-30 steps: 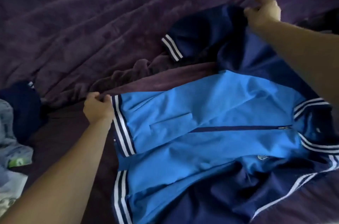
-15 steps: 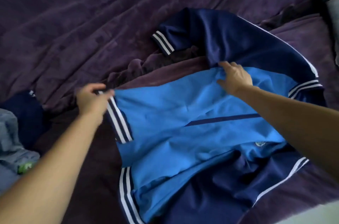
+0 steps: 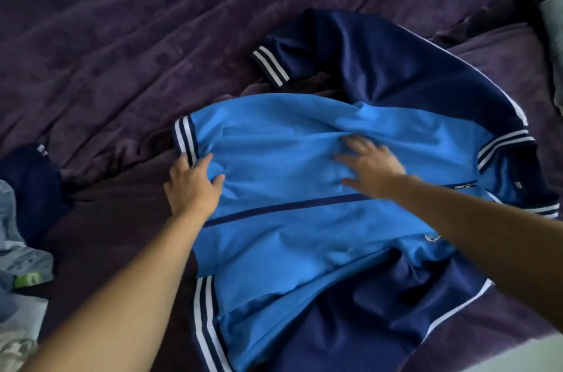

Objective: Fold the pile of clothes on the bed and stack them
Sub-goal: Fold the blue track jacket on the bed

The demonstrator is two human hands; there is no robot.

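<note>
Basically just a rumpled dark purple blanket (image 3: 158, 36) covering the bed (image 3: 499, 66), soft dim light, pale bit (image 3: 553, 45) at the right edge.

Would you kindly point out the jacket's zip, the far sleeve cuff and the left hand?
zip (image 3: 289, 208), head view: midway along its dark line.
far sleeve cuff (image 3: 271, 66), head view: on its striped band.
left hand (image 3: 193, 188), head view: back of the hand.
</note>
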